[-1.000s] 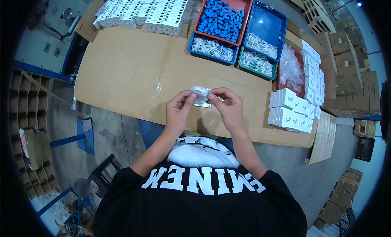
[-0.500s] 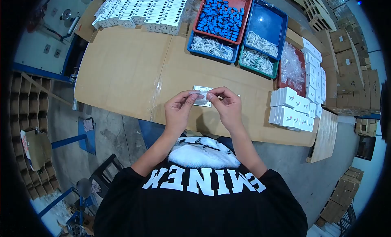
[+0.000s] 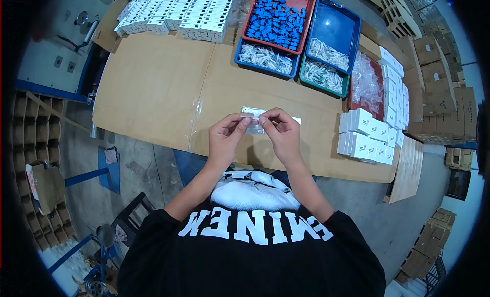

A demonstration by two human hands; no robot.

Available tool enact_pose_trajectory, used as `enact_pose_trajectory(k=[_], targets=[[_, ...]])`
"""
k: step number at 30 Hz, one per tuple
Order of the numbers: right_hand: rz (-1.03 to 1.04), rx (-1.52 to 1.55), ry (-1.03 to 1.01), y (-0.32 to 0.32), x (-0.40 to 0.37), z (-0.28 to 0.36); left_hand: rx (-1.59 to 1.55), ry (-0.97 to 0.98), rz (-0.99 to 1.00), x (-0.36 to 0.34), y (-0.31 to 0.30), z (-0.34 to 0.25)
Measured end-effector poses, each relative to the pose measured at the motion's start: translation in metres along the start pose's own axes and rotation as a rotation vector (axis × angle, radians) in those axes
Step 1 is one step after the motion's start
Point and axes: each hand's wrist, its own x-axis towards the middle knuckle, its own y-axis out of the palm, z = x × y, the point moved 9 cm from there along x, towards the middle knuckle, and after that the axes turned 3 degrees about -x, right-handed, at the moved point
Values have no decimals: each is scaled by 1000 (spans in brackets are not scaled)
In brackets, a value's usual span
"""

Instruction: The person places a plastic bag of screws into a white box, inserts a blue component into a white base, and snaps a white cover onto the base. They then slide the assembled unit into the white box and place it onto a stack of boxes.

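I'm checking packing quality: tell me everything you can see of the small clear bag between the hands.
The small clear plastic bag looks thin, crinkled and see-through; its contents are too small to tell. The left hand and right hand each pinch its upper edge in a fingertip grip, holding it over the brown cardboard-covered table.

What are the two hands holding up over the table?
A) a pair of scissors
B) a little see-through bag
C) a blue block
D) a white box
B: the left hand and the right hand pinch a small clear bag between their fingertips, while the blue pieces and the white boxes lie apart from the hands on the table.
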Motion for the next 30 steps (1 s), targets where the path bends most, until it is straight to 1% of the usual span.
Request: enact_pose_trajectory(k=[2, 4, 8, 13, 17, 19, 22, 25, 28, 30], targets=[[-15, 7, -34, -1, -1, 2, 5, 8, -3, -1, 1, -2], [-33, 48, 26, -4, -1, -3, -15, -2, -26, 1, -5, 4], [-18, 24, 32, -2, -2, -6, 35, 10, -82, 0, -13, 7], [-1, 8, 1, 3, -2, -5, 39, 62, -141, -4, -12, -6], [-6, 24, 9, 1, -1, -5, 17, 35, -101, 2, -19, 4], [8, 33, 18, 2, -1, -6, 18, 9, -27, 3, -14, 8], [12, 22, 4, 2, -2, -5, 4, -33, -22, 4, -14, 17], [3, 55, 31, 2, -2, -6, -18, 25, 1, 3, -12, 11], [18, 24, 29, 3, -3, -8, 19, -10, -27, 2, -12, 11], [43, 17, 28, 4, -1, -8, 24, -7, -2, 3, -7, 5]])
